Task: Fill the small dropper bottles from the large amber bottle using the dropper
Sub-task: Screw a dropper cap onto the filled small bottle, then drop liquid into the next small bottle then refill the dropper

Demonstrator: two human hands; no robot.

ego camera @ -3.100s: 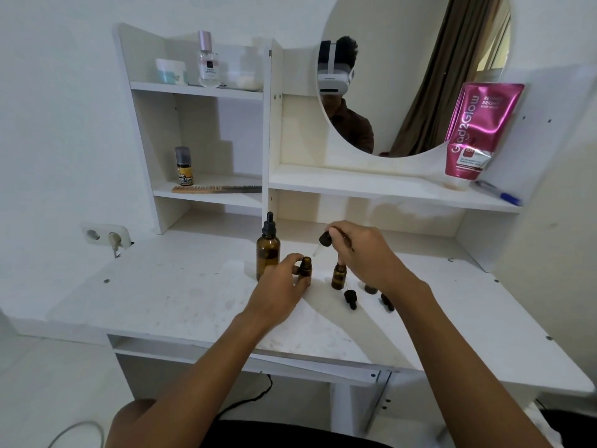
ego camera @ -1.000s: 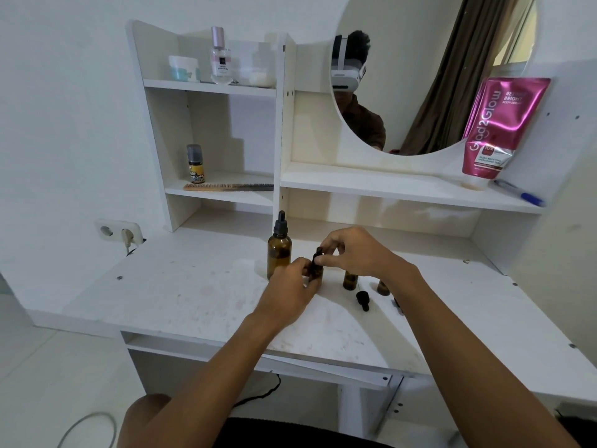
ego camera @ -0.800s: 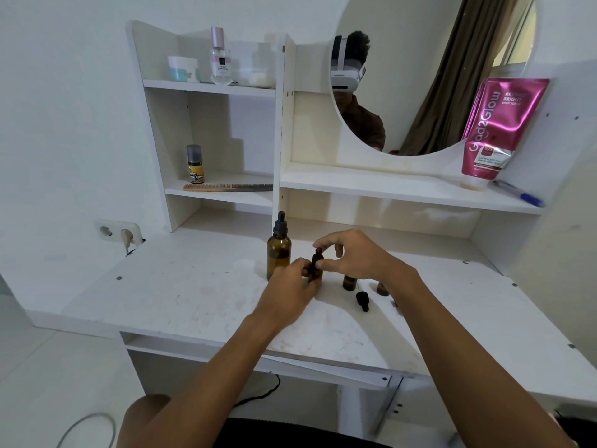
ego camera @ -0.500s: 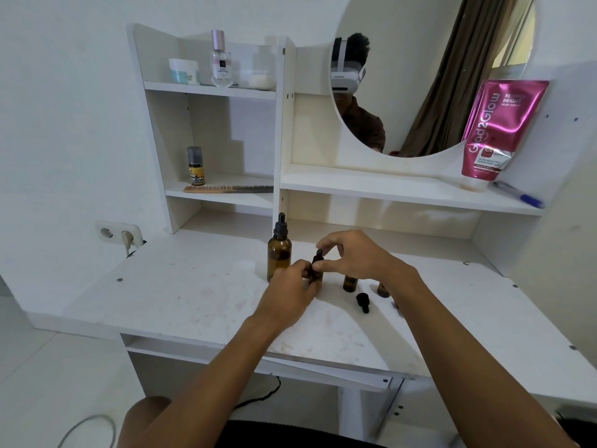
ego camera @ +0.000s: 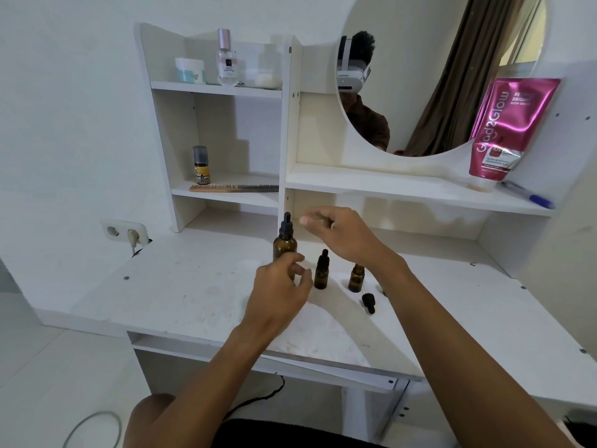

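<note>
The large amber bottle [ego camera: 284,248] stands upright on the white bench [ego camera: 193,292], its black dropper cap seated. Just to its right stands one capped small dropper bottle [ego camera: 321,270]; further right, an uncapped small bottle [ego camera: 356,278], with a loose black dropper cap [ego camera: 368,302] lying on the bench in front of it. The left hand [ego camera: 279,287] hovers near the base of the large bottle, fingers loosely curled, holding nothing. The right hand [ego camera: 339,232] is raised beside the large bottle's dropper bulb, fingers relaxed and empty. Judgement: the bottles are glass, light, rigid, smooth, easily tipped and breakable. The large bottle is best steadied around its body with the left hand while the right unscrews the cap by its ribbed collar, not the soft bulb.
</note>
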